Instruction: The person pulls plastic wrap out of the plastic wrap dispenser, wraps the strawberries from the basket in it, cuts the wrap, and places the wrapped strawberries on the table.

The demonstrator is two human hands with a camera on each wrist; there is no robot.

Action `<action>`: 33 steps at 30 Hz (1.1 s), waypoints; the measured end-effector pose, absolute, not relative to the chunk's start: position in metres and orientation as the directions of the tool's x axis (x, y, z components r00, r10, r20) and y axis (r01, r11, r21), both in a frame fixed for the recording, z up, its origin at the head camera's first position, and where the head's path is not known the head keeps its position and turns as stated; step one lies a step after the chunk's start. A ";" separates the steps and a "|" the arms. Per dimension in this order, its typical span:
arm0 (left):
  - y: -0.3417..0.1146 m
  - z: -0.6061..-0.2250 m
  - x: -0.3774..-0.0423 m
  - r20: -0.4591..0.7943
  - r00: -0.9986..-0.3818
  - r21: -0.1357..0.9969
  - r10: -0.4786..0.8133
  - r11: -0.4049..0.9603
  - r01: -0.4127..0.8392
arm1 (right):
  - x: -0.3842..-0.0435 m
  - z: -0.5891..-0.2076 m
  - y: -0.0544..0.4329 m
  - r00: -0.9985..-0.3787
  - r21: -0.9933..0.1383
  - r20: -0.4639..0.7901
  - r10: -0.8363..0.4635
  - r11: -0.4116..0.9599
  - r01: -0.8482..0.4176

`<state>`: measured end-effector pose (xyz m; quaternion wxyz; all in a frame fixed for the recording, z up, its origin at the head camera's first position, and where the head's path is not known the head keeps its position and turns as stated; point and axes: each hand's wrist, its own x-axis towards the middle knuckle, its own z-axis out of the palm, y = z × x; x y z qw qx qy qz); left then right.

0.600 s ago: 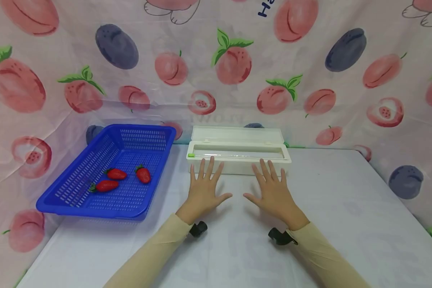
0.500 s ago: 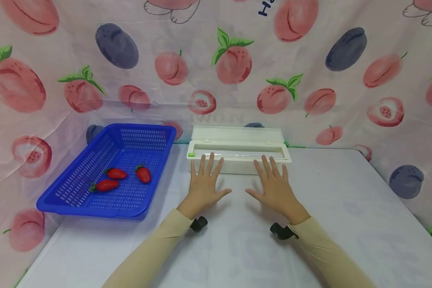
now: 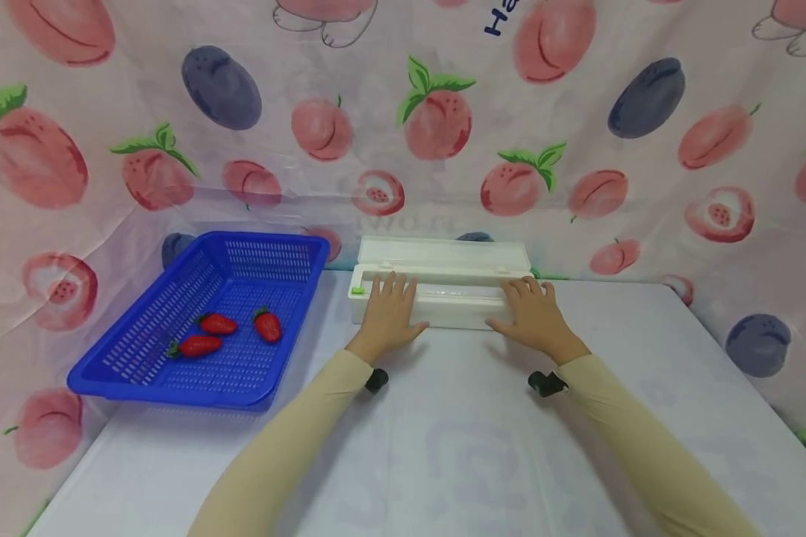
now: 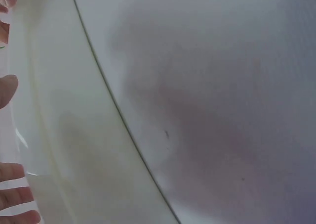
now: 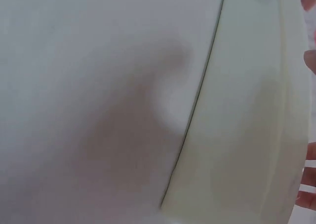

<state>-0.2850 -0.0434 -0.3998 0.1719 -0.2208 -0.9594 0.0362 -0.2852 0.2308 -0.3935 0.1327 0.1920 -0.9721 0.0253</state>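
Observation:
A long white plastic-wrap dispenser box (image 3: 453, 313) stands at the back middle of the table, its translucent lid (image 3: 443, 253) raised behind it. Clear film lies in its long opening, and a small green slider (image 3: 358, 291) sits at the left end. My left hand (image 3: 388, 317) is over the left part of the box, fingers nearly straight and reaching past the front edge. Over the right part is my right hand (image 3: 532, 317), its fingers slightly bent. Both wrist views show the box's front wall (image 4: 84, 125) close up, with only fingertips in sight; contact cannot be told.
A blue plastic basket (image 3: 278, 377) stands on the left, with three red strawberries (image 3: 217, 324) inside. White cloth (image 3: 457, 447) covers the table. A fruit-patterned curtain (image 3: 255, 201) hangs right behind the box and basket.
Both hands have moved forward from in front of the dispenser to over its front edge. The right hand has also shifted right, and its fingers bend more. Box and basket stay put.

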 end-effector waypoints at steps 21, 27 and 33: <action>-0.052 -0.385 -0.312 0.133 -0.888 -0.074 0.440 0.898 0.434 | -0.320 -0.388 0.245 -0.901 0.053 0.112 -0.420 0.908 -0.416; -0.053 -0.378 -0.316 0.118 -0.895 -0.024 0.429 0.903 0.430 | -0.322 -0.379 0.248 -0.911 -0.037 0.127 -0.392 0.916 -0.400; -0.049 -0.376 -0.321 0.148 -0.904 -0.048 0.402 0.916 0.399 | -0.323 -0.369 0.242 -0.897 -0.105 0.170 -0.409 0.897 -0.429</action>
